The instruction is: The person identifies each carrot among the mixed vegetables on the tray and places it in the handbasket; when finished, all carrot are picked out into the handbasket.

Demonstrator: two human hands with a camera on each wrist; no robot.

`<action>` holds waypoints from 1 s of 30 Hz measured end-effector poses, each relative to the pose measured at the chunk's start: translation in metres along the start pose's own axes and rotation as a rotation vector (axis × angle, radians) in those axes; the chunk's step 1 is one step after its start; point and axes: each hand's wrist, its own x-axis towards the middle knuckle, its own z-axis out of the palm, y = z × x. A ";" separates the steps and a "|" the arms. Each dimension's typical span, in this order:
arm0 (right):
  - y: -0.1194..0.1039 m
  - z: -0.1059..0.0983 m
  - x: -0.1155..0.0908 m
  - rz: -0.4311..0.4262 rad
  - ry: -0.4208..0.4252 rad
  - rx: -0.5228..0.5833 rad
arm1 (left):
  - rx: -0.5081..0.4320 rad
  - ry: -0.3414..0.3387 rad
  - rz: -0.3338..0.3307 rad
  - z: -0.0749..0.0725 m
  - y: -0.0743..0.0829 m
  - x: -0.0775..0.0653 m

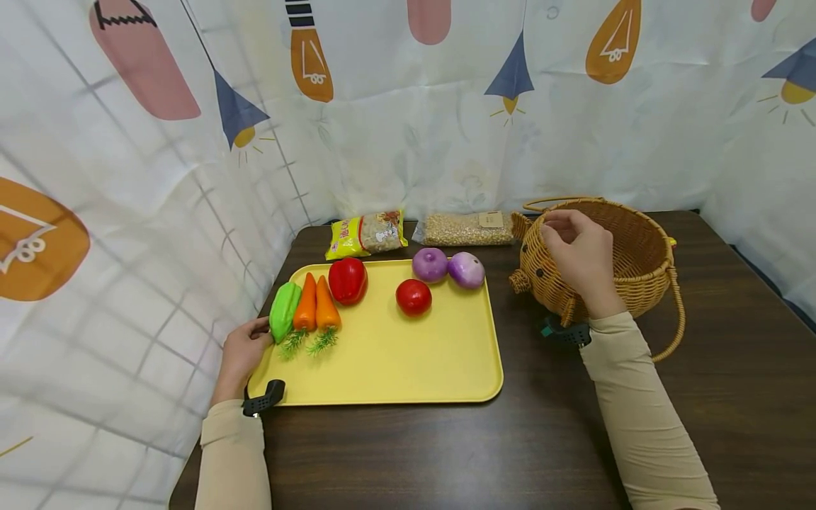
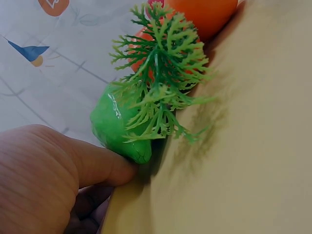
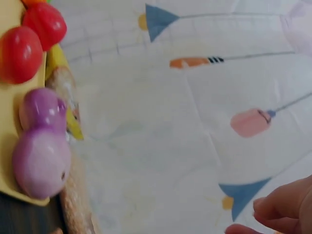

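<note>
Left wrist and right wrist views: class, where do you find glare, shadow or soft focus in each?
Left wrist view: a white glint on the glossy green vegetable, and a soft shadow beside the leafy fronds on the tray; right wrist view: bright shine on the darker purple onion, while the right hand's fingers and the curtain look somewhat soft.

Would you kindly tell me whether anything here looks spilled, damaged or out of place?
Nothing stands out: the vegetables on the yellow tray look whole, the wicker basket shows no visible damage, and nothing appears spilled from the yellow packet or the clear packet.
</note>
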 end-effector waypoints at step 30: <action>-0.062 0.112 -0.058 -0.124 -0.336 0.381 | 0.028 0.016 -0.006 0.001 -0.001 0.001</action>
